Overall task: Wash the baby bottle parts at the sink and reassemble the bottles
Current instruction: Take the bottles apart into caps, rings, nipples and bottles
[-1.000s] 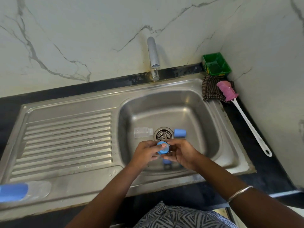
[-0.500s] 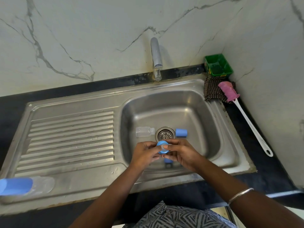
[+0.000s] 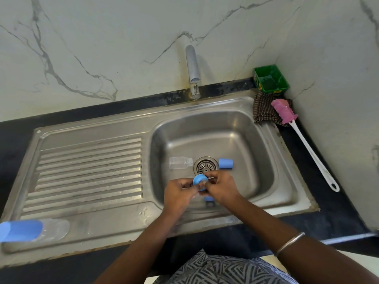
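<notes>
Bottle ring (image 3: 199, 179), round blue plastic, is gripped over the steel sink (image 3: 256, 140) by the left hand (image 3: 180, 193) and right hand (image 3: 220, 189), whose fingers partly hide it. A clear bottle (image 3: 180, 162) and blue cap (image 3: 225, 163) lie flanking the drain (image 3: 205, 168). Another capped bottle (image 3: 30, 230) is cut off at left.

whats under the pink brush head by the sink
The pink brush head rests on a dark checked cloth at the sink rim. Whatever lies beneath the cloth is covered and cannot be seen.
</notes>
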Tool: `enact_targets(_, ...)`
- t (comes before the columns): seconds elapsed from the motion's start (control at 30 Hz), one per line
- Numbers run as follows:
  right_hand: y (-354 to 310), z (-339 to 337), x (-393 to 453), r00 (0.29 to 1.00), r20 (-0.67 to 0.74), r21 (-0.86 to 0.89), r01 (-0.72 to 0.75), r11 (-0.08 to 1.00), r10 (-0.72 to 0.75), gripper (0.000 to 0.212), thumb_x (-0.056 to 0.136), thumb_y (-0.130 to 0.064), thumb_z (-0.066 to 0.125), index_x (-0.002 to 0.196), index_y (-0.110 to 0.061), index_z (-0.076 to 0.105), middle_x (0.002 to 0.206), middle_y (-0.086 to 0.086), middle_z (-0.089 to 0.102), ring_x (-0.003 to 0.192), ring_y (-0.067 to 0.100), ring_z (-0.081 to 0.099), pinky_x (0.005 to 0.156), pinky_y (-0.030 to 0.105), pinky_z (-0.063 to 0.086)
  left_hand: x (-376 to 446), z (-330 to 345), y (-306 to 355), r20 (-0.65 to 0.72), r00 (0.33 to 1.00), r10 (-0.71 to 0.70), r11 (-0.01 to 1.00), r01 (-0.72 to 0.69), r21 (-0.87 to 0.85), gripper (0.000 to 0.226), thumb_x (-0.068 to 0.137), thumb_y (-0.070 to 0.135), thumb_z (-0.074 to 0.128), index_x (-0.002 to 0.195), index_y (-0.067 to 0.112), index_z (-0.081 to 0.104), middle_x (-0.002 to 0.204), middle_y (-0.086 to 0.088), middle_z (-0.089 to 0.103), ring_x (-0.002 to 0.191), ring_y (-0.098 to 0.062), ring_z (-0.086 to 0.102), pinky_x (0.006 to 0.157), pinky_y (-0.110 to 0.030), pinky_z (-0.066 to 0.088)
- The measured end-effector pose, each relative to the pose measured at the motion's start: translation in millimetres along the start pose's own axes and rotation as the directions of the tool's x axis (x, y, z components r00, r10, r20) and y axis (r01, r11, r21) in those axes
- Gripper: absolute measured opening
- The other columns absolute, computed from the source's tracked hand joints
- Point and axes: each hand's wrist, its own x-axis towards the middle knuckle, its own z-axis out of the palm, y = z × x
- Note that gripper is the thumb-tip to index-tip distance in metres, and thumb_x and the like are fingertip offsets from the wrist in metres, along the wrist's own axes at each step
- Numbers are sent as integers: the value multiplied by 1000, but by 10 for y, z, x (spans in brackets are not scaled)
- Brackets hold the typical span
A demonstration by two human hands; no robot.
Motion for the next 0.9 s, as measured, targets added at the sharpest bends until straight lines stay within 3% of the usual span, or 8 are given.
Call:
enact_targets(0.1,40,44,-20,1000,-18,-25,-1,1000,1,12,85,-9,76,95,-11,70,94,12,73,73,19,76,68,35,63,-7,14,-27,-40,997,-58,996,56,-67,3,81,26,81,81,27,79,75,-1,77,75,-17,76,80,-43,62)
enact_targets(0.23,30,24,-51,985,141,284,-139,949,102,21,90,-1,67,109,6,69,100,26,72,87,36,74,81,41,61,36,-24,-9,-33,999,-26,999,27,46,11,80,29,81,84,18,80,74,0,76,74,-19,75,77,-43,62)
enact_targets(0.3,16,-19,-59,973,224,342,-137,929,61,23,89,1,66,111,8,69,100,29,72,93,40,72,87,42,59,74,-63,12,-8,997,-75,997,75,17,11,81,23,80,87,14,79,76,-5,77,76,-25,75,80,-47,61)
enact_targets(0.47,32,-74,-62,979,203,284,-54,957,-5,23,86,-4,74,108,3,71,94,22,75,87,35,75,76,30,61,119,-60,36,35,995,-97,995,96,35,12,81,23,80,88,13,79,78,-5,77,78,-23,76,81,-46,62)
enact_targets(0.63,65,-64,39,998,64,99,-7,995,0,11,85,-10,77,94,-11,72,85,13,77,77,30,76,80,42,61,80,4,54,19,990,-143,989,143,-46,15,88,20,65,80,21,77,78,-7,77,81,-22,76,84,-46,61)
enact_targets(0.77,43,-33,78,998,17,6,-55,998,55,12,84,-9,78,91,-13,70,88,12,76,72,25,76,77,43,62,84,37,29,-13,1000,-24,985,26,170,8,86,34,74,81,30,78,72,4,75,75,-15,74,80,-40,61)
enact_targets(0.9,12,6,88,996,-31,-136,-83,987,80,18,80,-9,81,92,-15,70,93,8,75,71,19,76,73,38,63,48,46,-3,-69,998,15,969,2,249,23,79,45,79,90,25,80,69,10,74,70,-8,71,71,-31,58)
